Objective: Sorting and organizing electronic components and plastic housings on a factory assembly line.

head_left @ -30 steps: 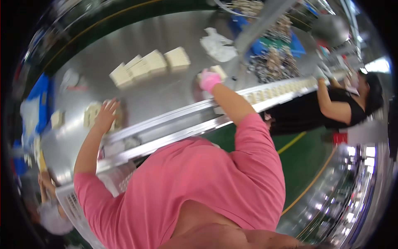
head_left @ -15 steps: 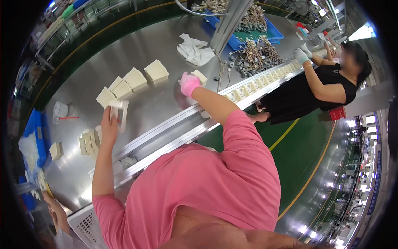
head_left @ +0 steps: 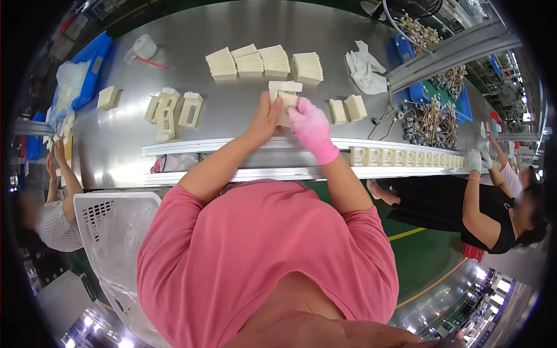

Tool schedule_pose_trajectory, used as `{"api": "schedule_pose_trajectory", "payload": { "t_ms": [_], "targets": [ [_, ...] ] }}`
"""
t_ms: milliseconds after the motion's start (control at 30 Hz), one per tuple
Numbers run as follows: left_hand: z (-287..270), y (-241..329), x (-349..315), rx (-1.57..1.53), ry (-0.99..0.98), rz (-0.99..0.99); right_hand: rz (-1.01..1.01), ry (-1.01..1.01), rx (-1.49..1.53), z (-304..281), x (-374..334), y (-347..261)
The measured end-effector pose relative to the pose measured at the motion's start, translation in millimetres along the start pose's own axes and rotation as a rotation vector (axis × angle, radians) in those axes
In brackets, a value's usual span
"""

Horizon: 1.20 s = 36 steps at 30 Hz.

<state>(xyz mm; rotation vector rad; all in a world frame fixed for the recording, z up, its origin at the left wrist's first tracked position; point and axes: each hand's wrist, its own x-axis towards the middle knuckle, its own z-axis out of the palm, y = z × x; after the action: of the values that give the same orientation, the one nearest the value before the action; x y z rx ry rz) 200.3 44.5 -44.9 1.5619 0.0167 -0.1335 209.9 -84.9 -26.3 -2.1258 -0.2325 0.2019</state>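
Note:
In front of my chest, above the table side of the rail, my two hands meet around cream plastic parts. My bare left hand (head_left: 265, 120) is closed on a cream plastic frame (head_left: 284, 87), whose top bar stands out above the fingers. In its pink glove, my right hand (head_left: 313, 127) pinches a flat cream plastic piece (head_left: 288, 101) against that frame. The fingers partly hide how the two parts meet. Right of the glove stand two small stacks of cream pieces (head_left: 355, 108). Beyond my hands, several fanned stacks of thin cream pieces (head_left: 249, 62) lie in a row.
Loose cream frames (head_left: 191, 110) lie to the left. A metal rail (head_left: 243, 174) crosses before me, carrying a row of frames (head_left: 406, 156) on the right. White gloves (head_left: 365, 66), bundled wires (head_left: 432, 124), blue trays (head_left: 93, 66) and a white basket (head_left: 116, 197) surround me. Co-workers are at both sides.
My hands, apart before, have come together: the left brought the frame rightward, and the right came back from the small stack with a flat piece. The whole view has turned and levelled.

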Motion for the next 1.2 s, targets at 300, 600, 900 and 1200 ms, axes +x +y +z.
{"api": "schedule_pose_trajectory", "payload": {
  "t_ms": [300, 600, 900, 1200],
  "targets": [
    [-13, -11, 5, 0.011, 0.040, 0.294, -0.353, 0.352, -0.137, 17, -6, -16],
    [-20, -19, 11, -0.258, -0.202, 0.013, -0.339, 0.071, -0.391, -3, -8, -35],
    [-21, 16, -4, -0.460, -0.711, -0.406, -0.740, 0.105, -0.113, -52, -6, -32],
    [-131, -24, 58, 1.248, -0.180, 0.433, 0.057, -0.363, -0.660, -63, -39, -16]
  ]
}}
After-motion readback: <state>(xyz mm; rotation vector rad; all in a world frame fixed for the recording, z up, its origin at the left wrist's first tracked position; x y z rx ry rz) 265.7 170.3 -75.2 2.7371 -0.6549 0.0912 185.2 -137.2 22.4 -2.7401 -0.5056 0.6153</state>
